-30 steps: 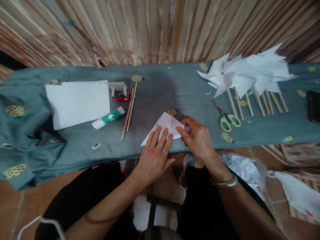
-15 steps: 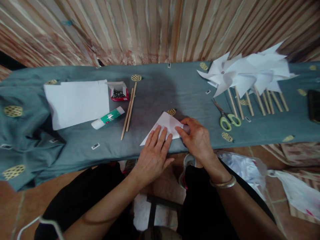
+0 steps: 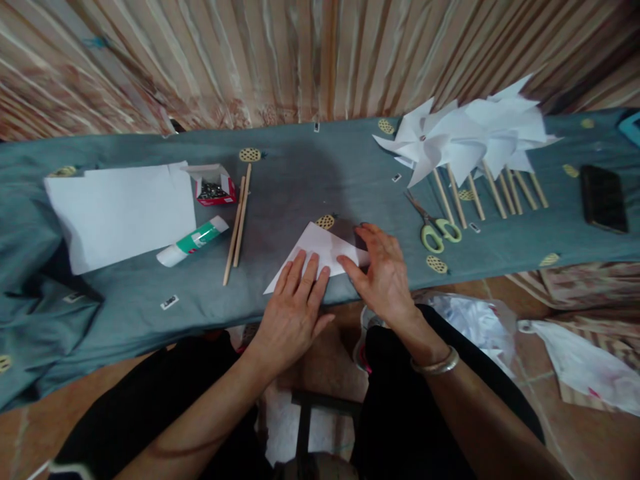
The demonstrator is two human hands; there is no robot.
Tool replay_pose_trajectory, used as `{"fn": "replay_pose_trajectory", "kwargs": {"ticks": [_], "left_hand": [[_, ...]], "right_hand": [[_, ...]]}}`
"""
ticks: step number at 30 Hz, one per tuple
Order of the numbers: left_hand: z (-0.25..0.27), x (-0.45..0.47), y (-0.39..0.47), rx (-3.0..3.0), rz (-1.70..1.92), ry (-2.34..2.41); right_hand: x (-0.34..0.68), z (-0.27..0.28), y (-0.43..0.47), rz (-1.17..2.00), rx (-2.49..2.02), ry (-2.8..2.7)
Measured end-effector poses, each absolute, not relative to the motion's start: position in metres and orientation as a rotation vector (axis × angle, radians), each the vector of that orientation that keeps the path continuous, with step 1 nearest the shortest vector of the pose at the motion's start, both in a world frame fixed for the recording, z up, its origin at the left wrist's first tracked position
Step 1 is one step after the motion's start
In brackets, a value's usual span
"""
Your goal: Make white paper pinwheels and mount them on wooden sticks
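Note:
A white sheet of paper folded into a triangle [image 3: 316, 241] lies near the table's front edge. My left hand [image 3: 294, 310] rests on it, palm down with fingers outstretched, pressing its front part. At the paper's right corner is my right hand [image 3: 384, 275], its thumb touching the paper and its fingers apart and stretched forward past the corner. Part of that corner is hidden by the hand. Closest to my right hand on the table are scissors [image 3: 434, 227] with green handles, their blades pointing away from me.
Left lie white paper sheets [image 3: 125, 213], a glue stick [image 3: 194, 241], a red box of small metal pins [image 3: 215, 192] and two wooden sticks [image 3: 236, 227]. Several paper pinwheels [image 3: 465, 140] on sticks lie back right, beside a dark phone [image 3: 603, 199]. Plastic bags [image 3: 470, 323] are on the floor.
The fingers of my right hand have spread and extended from their bent grip at the paper's corner. My left hand stays on the paper. The view has turned right, showing more of the phone.

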State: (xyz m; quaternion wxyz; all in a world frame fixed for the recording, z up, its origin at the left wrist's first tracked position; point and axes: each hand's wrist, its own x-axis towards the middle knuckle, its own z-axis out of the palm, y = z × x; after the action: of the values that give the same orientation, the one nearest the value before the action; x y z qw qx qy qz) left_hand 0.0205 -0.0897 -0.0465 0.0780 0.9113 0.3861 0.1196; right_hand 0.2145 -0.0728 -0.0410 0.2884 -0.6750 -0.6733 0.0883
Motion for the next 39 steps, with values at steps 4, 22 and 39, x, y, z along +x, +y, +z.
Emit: {"fn": "replay_pose_trajectory", "kwargs": {"ticks": [4, 22, 39], "left_hand": [[-0.045, 0.021, -0.09, 2.734, 0.343, 1.174], [-0.048, 0.021, -0.089, 2.803, 0.355, 1.141], [-0.045, 0.026, -0.092, 2.788, 0.276, 1.192]], "right_hand": [[0.211, -0.046, -0.078, 0.216, -1.823, -1.787], [0.261, -0.058, -0.093, 0.124, -1.834, -1.792], [0.22, -0.053, -0.092, -0.048, -1.954, -1.905]]}}
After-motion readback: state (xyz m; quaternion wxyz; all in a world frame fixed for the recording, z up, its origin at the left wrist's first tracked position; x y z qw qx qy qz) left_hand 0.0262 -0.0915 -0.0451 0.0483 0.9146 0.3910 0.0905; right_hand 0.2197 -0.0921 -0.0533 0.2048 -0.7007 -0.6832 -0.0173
